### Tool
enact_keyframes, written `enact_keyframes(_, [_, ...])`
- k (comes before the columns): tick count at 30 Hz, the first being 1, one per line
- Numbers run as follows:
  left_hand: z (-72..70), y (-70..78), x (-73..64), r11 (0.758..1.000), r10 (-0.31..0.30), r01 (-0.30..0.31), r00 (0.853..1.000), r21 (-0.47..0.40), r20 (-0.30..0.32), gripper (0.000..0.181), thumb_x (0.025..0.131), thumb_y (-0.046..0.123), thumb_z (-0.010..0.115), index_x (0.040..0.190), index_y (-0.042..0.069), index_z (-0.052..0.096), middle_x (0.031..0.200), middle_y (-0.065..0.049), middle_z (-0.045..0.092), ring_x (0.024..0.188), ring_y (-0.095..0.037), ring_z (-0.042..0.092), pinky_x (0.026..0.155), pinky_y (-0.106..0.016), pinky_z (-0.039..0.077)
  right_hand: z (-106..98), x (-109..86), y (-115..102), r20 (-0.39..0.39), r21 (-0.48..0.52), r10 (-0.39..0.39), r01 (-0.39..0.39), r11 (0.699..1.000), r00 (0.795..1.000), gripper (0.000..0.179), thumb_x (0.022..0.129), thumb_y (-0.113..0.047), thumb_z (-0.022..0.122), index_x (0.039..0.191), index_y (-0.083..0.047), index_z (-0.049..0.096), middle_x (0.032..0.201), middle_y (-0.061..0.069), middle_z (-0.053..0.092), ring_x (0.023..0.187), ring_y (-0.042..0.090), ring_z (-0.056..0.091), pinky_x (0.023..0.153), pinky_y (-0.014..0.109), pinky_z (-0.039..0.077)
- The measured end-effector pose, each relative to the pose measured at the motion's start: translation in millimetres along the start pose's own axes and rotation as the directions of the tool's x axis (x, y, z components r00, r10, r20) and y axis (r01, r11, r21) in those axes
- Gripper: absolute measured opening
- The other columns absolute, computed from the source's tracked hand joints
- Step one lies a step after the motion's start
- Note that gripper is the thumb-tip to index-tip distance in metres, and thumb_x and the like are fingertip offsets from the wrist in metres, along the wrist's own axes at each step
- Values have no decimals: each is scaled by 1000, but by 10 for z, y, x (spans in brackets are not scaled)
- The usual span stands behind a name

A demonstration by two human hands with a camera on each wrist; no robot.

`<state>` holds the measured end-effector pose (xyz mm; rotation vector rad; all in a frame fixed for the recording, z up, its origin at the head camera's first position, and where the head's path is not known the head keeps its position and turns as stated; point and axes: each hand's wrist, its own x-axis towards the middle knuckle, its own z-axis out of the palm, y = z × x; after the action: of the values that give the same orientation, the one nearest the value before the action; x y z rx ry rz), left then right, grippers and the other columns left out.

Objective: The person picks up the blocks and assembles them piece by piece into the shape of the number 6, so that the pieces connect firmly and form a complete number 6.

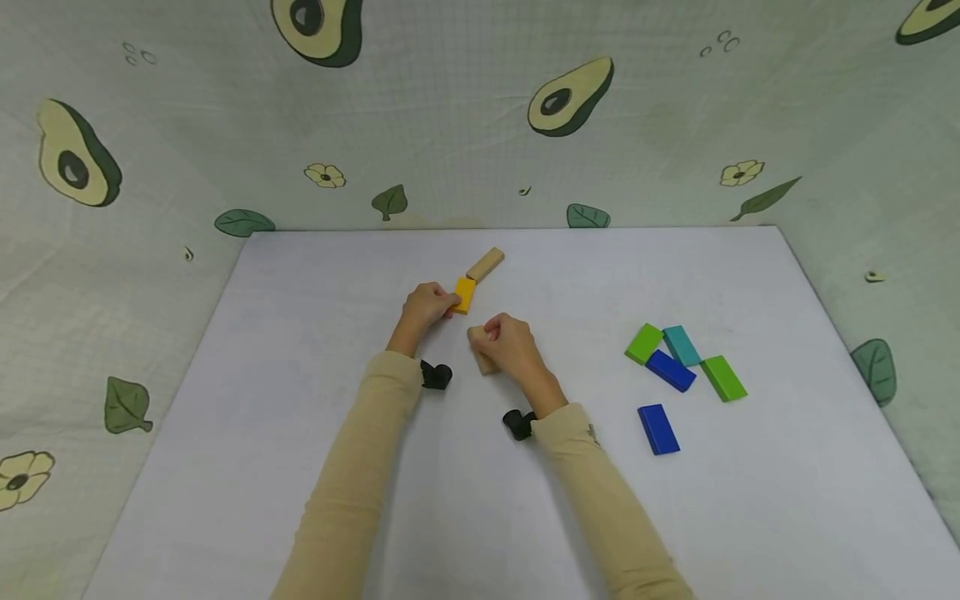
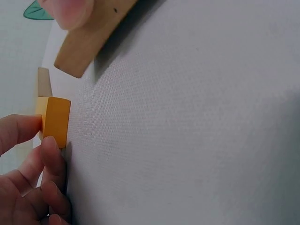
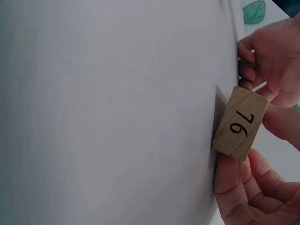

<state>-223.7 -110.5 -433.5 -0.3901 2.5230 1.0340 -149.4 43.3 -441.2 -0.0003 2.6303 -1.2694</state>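
Between the thumb and fingers of my left hand (image 1: pixel 426 307) is a yellow wooden block (image 1: pixel 465 295), pinched near its lower left end. Its far end meets one corner of a plain wooden block (image 1: pixel 486 264) lying at a slant behind it. Closer to me, my right hand (image 1: pixel 519 348) pinches another plain wooden block (image 1: pixel 486 363). In the right wrist view, the end of that held block (image 3: pixel 240 124) carries the number 76. The left wrist view shows the yellow block (image 2: pixel 57 122) low over the white surface, with the right hand's block tilted above it in that picture.
To the right lie a light green block (image 1: pixel 644 343), a teal block (image 1: pixel 681 345), a blue block (image 1: pixel 671 371) and another green block (image 1: pixel 723 378), close together. A second blue block (image 1: pixel 659 429) lies nearer me. Avocado-print cloth (image 1: pixel 465 150) surrounds the white table (image 1: pixel 300 333).
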Motion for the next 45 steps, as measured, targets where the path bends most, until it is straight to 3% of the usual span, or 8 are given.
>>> enact_keyframes(11, [23, -1, 4, 1000, -10, 10, 1000, 20, -9, 28, 88, 36, 59, 89, 8, 57, 67, 1, 57, 70, -15, 45, 60, -24, 31, 87, 76, -44, -27, -21, 33, -34, 999, 999, 26, 84, -16, 69, 103, 1, 63, 87, 12, 63, 75, 17, 56, 64, 24, 45])
enact_keyframes(27, [31, -38, -13, 1000, 21, -21, 1000, 15, -18, 29, 88, 36, 58, 86, 8, 58, 67, 2, 54, 71, -15, 45, 60, -24, 31, 203, 239, -119, -42, 58, 83, -81, 995, 996, 23, 85, -18, 68, 99, 0, 66, 87, 10, 64, 69, 14, 55, 59, 20, 45])
enact_keyframes(45, [21, -41, -28, 999, 33, -33, 999, 2, -17, 31, 88, 36, 59, 92, 5, 60, 71, 0, 54, 75, -16, 46, 62, -24, 31, 220, 272, -176, -64, 52, 141, -137, 989, 988, 24, 84, -22, 69, 96, -1, 68, 95, 10, 68, 79, 18, 61, 65, 23, 49])
